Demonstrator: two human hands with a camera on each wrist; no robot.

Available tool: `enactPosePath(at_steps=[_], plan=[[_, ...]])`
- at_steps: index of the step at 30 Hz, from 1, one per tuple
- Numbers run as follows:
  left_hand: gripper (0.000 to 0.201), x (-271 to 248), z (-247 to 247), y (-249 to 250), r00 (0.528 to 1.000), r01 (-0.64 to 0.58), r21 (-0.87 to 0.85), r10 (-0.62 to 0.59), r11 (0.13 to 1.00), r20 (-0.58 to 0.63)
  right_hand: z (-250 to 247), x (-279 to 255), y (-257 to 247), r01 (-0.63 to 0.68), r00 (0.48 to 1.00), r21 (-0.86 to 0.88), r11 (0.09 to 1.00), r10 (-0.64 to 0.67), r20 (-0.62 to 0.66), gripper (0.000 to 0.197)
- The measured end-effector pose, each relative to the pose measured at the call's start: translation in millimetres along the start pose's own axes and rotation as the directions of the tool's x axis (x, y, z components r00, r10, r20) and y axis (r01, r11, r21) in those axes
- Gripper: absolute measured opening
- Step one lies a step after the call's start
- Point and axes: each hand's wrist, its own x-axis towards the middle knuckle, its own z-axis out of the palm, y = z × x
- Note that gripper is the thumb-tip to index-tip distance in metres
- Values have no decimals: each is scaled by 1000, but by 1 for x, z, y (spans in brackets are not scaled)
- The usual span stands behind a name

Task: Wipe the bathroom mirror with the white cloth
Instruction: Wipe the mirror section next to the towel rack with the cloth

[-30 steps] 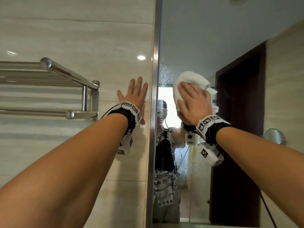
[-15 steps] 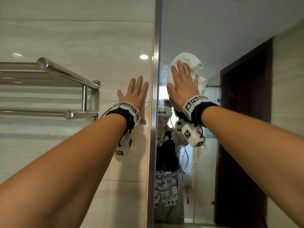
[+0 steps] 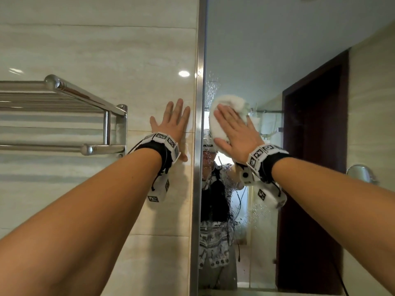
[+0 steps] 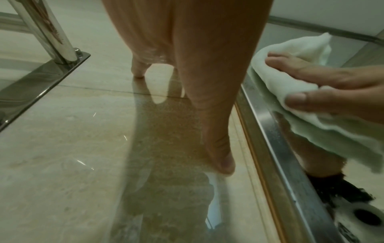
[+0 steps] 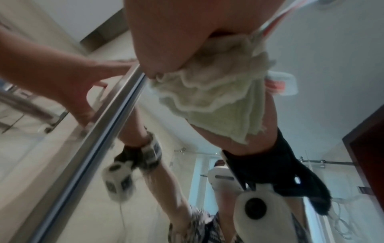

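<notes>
The bathroom mirror (image 3: 267,60) fills the right half of the head view, edged by a steel frame (image 3: 199,167). My right hand (image 3: 237,131) presses a bunched white cloth (image 3: 229,102) flat against the glass close to that frame, fingers straight and spread over it. The left wrist view shows the same cloth (image 4: 290,74) under the fingers (image 4: 324,78) and thumb. From the right wrist view the cloth (image 5: 218,98) hangs crumpled below my palm. Water droplets (image 3: 211,86) speckle the glass above the cloth. My left hand (image 3: 174,122) lies flat and open on the tiled wall beside the frame.
A chrome towel rack (image 3: 64,90) juts from the tiled wall left of my left hand. More droplets (image 3: 256,212) sit on the glass below my right wrist. The mirror reflects a dark wooden door (image 3: 312,146) and the person. A chrome fitting (image 3: 361,174) shows at the right edge.
My right hand slid the cloth up and left toward the steel frame, then came back down a little. The left hand stayed flat on the wall.
</notes>
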Motion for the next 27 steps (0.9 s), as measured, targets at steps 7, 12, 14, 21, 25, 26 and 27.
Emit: enactPosePath(at_steps=[7,12,14,21,25,26,27], plan=[[155,-2,1,-1,1000,-15,-4,15,1000,-8,-44,97,-7,-294,944,258,920,321,-71,69],[154,0,2,-1,1000,-11,8,11,1000,-12,-33,98,-35,-249,933,267,931,304,-191,59],[155,1,3,-1,1000,-8,11,8,1000,-14,-18,77,-40,-191,947,248,950,244,-209,59],[156,0,2,5,1000,9,7,-9,1000,-5,26,-23,-37,35,997,73,997,-29,-75,59],[156,0,0,4,1000,6,7,-6,1000,11,27,-55,-13,153,988,-61,986,-151,36,61],[157,1,1,2,1000,3,4,-3,1000,8,23,-52,-6,118,993,-84,989,-116,24,63],[157,2,2,1,1000,0,1,0,1000,7,18,-46,-1,50,999,-84,995,-50,-1,66]])
